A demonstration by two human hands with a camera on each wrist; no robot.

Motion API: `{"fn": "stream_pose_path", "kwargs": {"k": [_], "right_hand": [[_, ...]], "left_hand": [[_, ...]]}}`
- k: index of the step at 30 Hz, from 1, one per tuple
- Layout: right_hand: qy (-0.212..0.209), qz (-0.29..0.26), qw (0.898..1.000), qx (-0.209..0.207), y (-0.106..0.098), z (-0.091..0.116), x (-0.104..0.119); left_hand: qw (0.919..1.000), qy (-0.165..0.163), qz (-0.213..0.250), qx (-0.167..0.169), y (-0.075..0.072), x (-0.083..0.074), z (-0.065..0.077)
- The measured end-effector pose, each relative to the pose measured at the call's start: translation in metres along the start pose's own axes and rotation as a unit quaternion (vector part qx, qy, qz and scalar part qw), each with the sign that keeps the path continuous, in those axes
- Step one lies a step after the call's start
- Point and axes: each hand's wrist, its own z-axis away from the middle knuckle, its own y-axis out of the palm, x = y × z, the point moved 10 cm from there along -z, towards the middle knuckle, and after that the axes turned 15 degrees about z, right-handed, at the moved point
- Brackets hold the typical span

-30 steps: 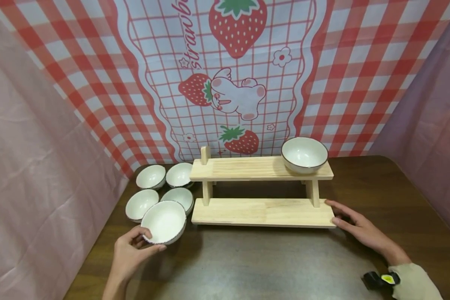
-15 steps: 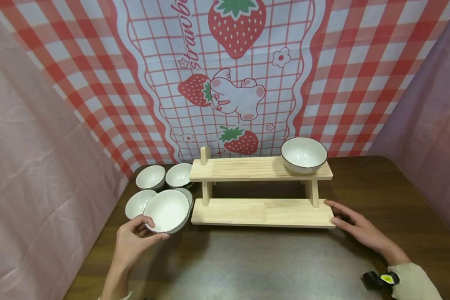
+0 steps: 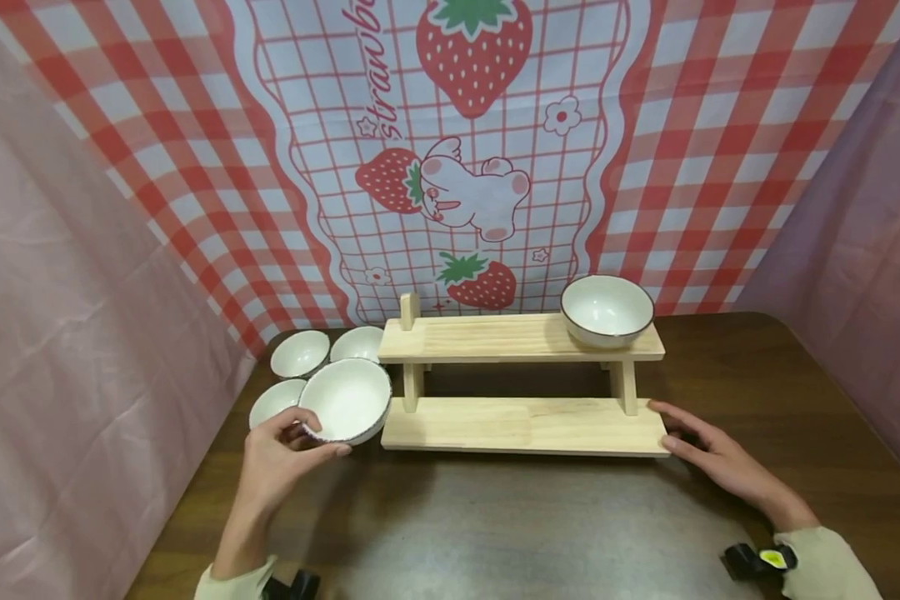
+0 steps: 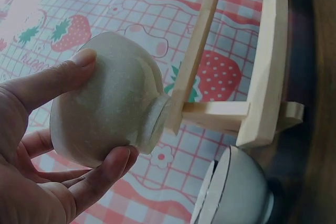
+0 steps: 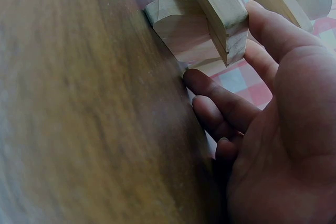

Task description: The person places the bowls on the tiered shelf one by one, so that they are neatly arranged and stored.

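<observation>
My left hand (image 3: 276, 450) holds a white bowl (image 3: 347, 402) with a dark rim, thumb on one side and fingers on the other. The bowl is tilted, its inside facing the head camera; the left wrist view shows its outer wall and foot (image 4: 153, 124). It hangs beside the left end of a two-tier wooden shelf rack (image 3: 525, 425). My right hand (image 3: 720, 454) grips the right end of the rack's lower board, with the thumb at its front corner and the index finger at its back corner. A dark-rimmed bowl (image 3: 607, 308) stands on the upper board's right end.
Left of the rack, more white bowls stand on the dark wooden table (image 3: 495, 525): one at back left (image 3: 300, 354), one at back right (image 3: 358, 343) and one in front (image 3: 276, 403), partly covered by the held bowl. A strawberry-print cloth (image 3: 472, 167) hangs behind.
My left hand has carried the bowl up and to the right, toward the rack, so it now covers the bowl behind it. My right hand has stayed at the board's end.
</observation>
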Motion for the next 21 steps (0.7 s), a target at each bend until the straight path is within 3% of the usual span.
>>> {"fn": "stream_pose_path", "kwargs": {"k": [10, 21], "right_hand": [[-0.002, 0.001, 1.0, -0.003, -0.001, 0.0, -0.001], [-0.012, -0.004, 1.0, -0.007, -0.001, 0.0, -0.002]], "left_hand": [[0.9992, -0.023, 0.023, 0.025, 0.02, -0.007, -0.01], [0.9991, 0.003, 0.001, 0.042, 0.044, -0.023, -0.024]]}}
